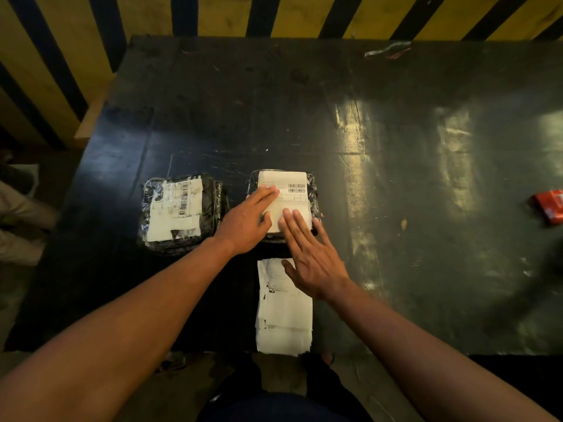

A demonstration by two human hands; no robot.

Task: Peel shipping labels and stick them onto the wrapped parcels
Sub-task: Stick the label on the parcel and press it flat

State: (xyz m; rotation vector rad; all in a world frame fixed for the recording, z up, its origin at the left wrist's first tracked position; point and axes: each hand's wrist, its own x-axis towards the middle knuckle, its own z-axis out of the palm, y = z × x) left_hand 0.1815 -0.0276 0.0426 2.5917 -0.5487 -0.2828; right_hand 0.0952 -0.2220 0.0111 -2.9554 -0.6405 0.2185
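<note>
Hands lie flat on a white rectangular shipping label (286, 193) that sits on top of a parcel wrapped in shiny black plastic film (313, 190), near the middle of the dark, scuffed worktable (396, 147). The left hand (246, 220) has its fingers straight and spread over the label's left side, reaching almost to the barcode; the right hand (313, 257) lays straight fingers on the lower part of the label. Neither hand grips anything. This flat, two-handed press looks meant to seat the adhesive and smooth out wrinkles while the parcel is kept from sliding.

Just to the left, apart from the hands, a second black-wrapped parcel with a creased white label (179, 213) lies flat, seemingly done and set aside. Close to the table's near edge, directly below the right hand, a loose stack of white label sheets (285, 318) waits within easy reach, probably so the next one can be peeled without shifting position. A small red packet (548, 205) rests far off at the right edge.
</note>
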